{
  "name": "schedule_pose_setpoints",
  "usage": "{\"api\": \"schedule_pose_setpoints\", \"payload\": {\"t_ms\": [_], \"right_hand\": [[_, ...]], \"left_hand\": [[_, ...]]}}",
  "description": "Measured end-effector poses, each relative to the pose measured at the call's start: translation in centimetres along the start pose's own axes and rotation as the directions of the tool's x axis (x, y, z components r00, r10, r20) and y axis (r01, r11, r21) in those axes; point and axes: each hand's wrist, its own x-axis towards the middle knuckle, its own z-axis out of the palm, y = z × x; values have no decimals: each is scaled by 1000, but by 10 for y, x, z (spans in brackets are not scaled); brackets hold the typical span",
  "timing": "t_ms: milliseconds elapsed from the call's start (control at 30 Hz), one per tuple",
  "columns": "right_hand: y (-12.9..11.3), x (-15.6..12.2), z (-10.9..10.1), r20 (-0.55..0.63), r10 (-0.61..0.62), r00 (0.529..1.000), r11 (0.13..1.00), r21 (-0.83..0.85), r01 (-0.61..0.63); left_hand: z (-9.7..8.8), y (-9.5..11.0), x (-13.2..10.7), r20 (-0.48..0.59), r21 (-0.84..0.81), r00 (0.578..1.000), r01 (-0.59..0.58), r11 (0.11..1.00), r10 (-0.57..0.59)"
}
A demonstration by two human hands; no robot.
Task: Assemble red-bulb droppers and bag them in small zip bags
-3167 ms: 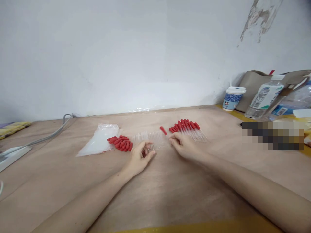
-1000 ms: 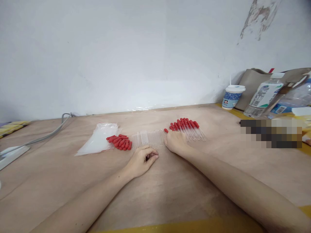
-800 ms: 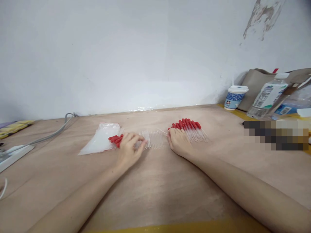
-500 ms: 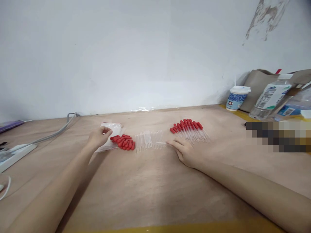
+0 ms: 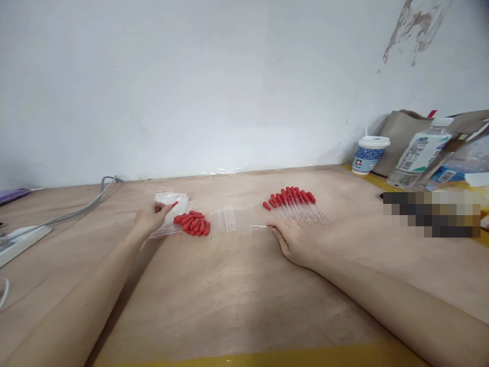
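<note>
Between the fingertips of my left hand [image 5: 151, 218] is a red rubber dropper bulb [image 5: 174, 204], above a clear plastic bag [image 5: 179, 196]. Just right of it lies a pile of loose red bulbs [image 5: 196, 224]. My right hand [image 5: 292, 242] pinches a thin clear glass tube [image 5: 260, 226] that points left. A row of similar glass tubes [image 5: 231, 220] lies on the table between the hands. Beyond my right hand, several droppers with red bulbs fitted [image 5: 294, 198] are fanned out side by side.
At the back right stand a paper cup with a straw [image 5: 370, 154], a plastic bottle [image 5: 422, 153] and a grey bag [image 5: 393, 135]. On the left, a grey cable [image 5: 82, 210] runs to a white power strip [image 5: 28, 242]. A white wall closes off the table's back.
A red bulb now shows in my left fingertips. My right hand has shifted slightly right, with the glass tube now clearly in its fingers. The whole view has moved a little.
</note>
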Motion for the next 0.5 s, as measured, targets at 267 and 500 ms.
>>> {"api": "schedule_pose_setpoints", "payload": {"t_ms": [267,500], "right_hand": [[-1,2,-3,-15,21,1000,994,-111,-23],[0,2,-6,-77,116,990,976,-174,-128]], "left_hand": [[29,91,-89,75,-343,862,-450,824,502],[42,106,-151,396,-312,671,-544,779,627]]}}
